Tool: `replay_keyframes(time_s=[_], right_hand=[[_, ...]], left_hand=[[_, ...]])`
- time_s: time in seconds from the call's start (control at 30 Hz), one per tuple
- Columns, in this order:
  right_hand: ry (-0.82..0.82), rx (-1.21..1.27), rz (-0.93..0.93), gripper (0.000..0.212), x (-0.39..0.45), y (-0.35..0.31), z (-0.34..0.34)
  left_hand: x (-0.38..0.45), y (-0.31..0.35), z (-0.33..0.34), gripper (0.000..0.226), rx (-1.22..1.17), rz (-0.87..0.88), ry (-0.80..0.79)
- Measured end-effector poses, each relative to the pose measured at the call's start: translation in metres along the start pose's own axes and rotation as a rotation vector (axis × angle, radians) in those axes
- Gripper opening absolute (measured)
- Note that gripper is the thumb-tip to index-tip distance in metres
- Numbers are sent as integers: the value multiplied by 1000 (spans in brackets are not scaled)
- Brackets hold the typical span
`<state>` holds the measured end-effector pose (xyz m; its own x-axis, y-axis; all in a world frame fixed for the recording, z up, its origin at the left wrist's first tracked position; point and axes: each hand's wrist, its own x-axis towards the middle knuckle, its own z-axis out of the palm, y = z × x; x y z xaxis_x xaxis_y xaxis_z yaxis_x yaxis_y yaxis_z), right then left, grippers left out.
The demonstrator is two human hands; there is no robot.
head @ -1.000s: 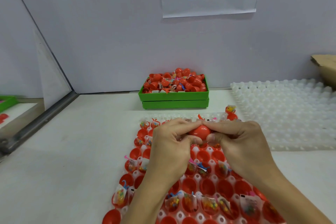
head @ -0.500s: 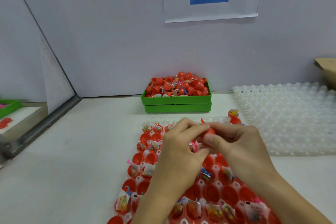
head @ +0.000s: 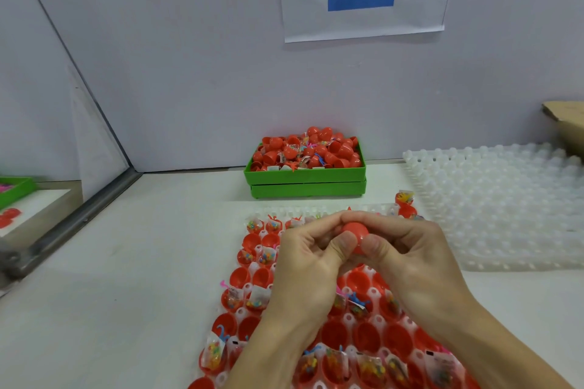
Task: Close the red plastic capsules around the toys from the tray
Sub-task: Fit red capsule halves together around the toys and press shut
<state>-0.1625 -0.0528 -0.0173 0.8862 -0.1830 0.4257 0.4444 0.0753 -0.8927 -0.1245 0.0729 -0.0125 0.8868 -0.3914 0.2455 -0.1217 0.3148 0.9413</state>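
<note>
At frame centre, the left hand (head: 308, 257) and right hand (head: 407, 249) jointly pinch one red capsule (head: 355, 232), thumbs pressed on its near side, fingers curled over the top. Below them lies the tray (head: 249, 286) of open red halves and bagged toys (head: 215, 352). Above, on the desk (head: 126, 294), stands a green bin (head: 305, 178).

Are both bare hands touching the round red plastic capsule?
Touching. The head view shows left hand and right hand thumbs pressed on the capsule.
</note>
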Motion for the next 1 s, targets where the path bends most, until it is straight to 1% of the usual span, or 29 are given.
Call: replay_keyframes(time_s=[0.13, 0.23, 0.3, 0.37, 0.43, 0.6, 0.7, 0.83, 0.9, 1.0], right_hand=[[24, -28, 1, 28, 1, 0, 0], [33, -48, 13, 24, 3, -4, 1], [3, -53, 7, 22, 4, -8, 2], [-10, -54, -2, 23, 4, -10, 0], [3, -120, -23, 34, 5, -9, -3], [66, -456, -75, 56, 1, -6, 0], [69, -564, -105, 63, 0, -4, 1], [6, -537, -113, 53, 1, -3, -3], [-13, -501, -122, 47, 2, -3, -6], [59, -489, -102, 42, 6, -1, -11]], left_hand=[[1, -1, 0, 16, -9, -11, -10], [2, 1, 0, 30, -105, -109, -26], [2, 4, 1, 27, -167, -157, -44], [1, 5, 0, 24, -188, -186, -24], [2, 5, -1, 25, -177, -205, 11], [3, 4, -4, 22, -126, -216, -1], [4, 2, -5, 25, -109, -215, 45], [7, 2, -10, 20, -111, -154, 148], [7, 2, -11, 17, -61, -106, 144], [6, 1, -11, 16, 40, -41, 111]])
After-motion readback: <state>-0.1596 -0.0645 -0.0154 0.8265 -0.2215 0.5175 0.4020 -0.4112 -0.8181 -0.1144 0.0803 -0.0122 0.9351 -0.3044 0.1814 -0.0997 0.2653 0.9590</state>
